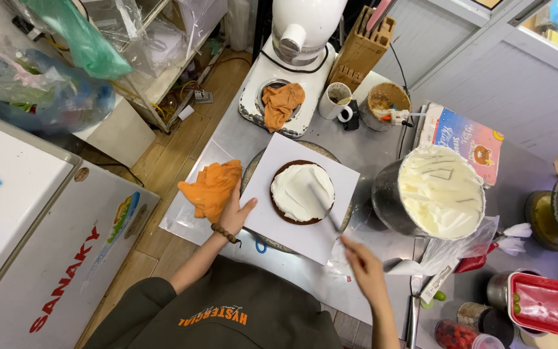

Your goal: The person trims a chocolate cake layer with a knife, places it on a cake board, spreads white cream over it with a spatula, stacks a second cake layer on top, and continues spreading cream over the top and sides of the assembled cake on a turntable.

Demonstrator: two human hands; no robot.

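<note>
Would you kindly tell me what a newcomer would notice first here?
At the centre, a dark round cake topped with white cream sits on a white board, the right hand drawing a spatula across it. The left hand steadies the board beside an orange cloth; a cream-filled bowl stands right.

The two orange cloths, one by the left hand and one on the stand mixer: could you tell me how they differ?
The cloth by the left hand lies on the steel worktop, spread wider, its edge under the left hand. The cloth on the mixer base is bunched smaller, touched by no hand and farther from the cake. Both are orange and crumpled.
</note>
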